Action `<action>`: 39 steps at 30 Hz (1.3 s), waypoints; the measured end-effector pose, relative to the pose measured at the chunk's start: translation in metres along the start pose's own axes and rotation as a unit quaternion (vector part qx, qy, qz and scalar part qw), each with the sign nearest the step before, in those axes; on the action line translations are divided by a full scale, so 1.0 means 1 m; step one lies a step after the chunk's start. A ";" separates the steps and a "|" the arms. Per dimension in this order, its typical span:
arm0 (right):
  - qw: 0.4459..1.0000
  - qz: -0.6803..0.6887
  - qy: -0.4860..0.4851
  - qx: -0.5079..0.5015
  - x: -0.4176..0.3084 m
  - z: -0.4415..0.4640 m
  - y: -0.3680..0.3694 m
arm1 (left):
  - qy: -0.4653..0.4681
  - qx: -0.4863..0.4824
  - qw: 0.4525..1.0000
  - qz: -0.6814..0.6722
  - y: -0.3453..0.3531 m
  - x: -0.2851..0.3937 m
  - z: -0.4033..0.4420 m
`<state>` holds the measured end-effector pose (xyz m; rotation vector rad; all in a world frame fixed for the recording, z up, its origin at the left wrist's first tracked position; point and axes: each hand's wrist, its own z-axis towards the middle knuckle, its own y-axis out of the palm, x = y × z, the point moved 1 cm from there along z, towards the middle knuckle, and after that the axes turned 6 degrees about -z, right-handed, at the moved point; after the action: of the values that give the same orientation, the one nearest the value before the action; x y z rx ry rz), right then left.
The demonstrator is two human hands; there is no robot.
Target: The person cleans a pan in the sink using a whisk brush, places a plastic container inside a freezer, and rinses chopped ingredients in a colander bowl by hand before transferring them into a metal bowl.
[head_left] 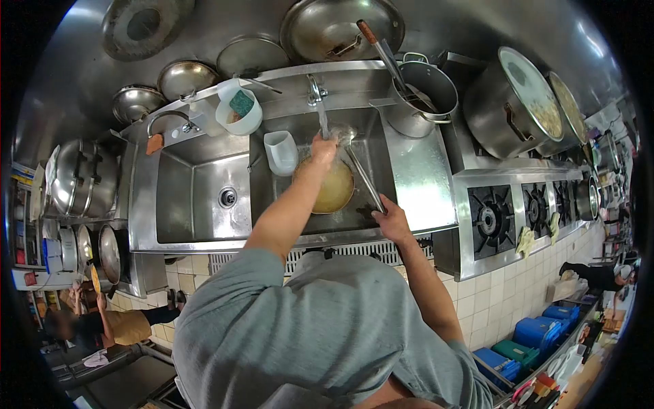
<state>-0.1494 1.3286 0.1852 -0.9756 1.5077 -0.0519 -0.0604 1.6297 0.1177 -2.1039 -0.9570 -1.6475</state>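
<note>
My right hand (393, 218) is closed round the lower end of a long metal ladle (365, 176), which slants up across the right-hand sink basin. Its bowl end lies near the tap's stream, blurred by splashing water. Close beside that end is my left hand (324, 150), under the water running from the tap (315, 91); its fingers are smeared, and whether they grip anything is hidden. Below my left forearm a round pan (335, 194) with cloudy yellowish liquid sits in the basin. A white plastic scoop-like container (280, 153) stands to its left.
Left is a second basin (194, 198) with a drain. A white tub (238, 112) with a green scouring pad stands behind. Right are a tall pot (426, 92) holding utensils, large pots and gas burners (488, 219). Another person (129, 327) stands at far left.
</note>
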 end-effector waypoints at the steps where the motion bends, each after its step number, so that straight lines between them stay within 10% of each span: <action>1: 1.000 0.001 -0.001 0.000 0.001 0.002 0.004 | 0.001 0.000 1.000 0.000 0.008 -0.016 0.001; 8: 1.000 0.014 -0.019 0.008 0.001 0.002 0.003 | -0.028 -0.009 0.972 -0.233 0.025 -0.022 0.002; 17: 0.999 0.016 -0.008 0.026 0.004 -0.016 -0.010 | -0.284 0.009 0.907 -0.312 0.019 0.012 0.002; 22: 0.992 -0.108 -0.035 0.050 0.022 -0.025 -0.020 | -0.260 -0.195 0.939 -0.110 0.015 0.030 -0.014; 34: 0.992 -0.089 -0.088 0.027 0.018 -0.027 -0.005 | -0.271 -0.098 0.948 -0.133 -0.024 0.035 0.031; 39: 0.991 -0.098 -0.087 0.026 0.010 -0.027 -0.013 | -0.176 -0.268 0.947 0.014 -0.009 0.085 -0.020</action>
<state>-0.1633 1.3009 0.1902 -1.0568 1.2414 -0.1423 -0.0715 1.6512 0.2023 -2.8304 -0.5997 -1.6895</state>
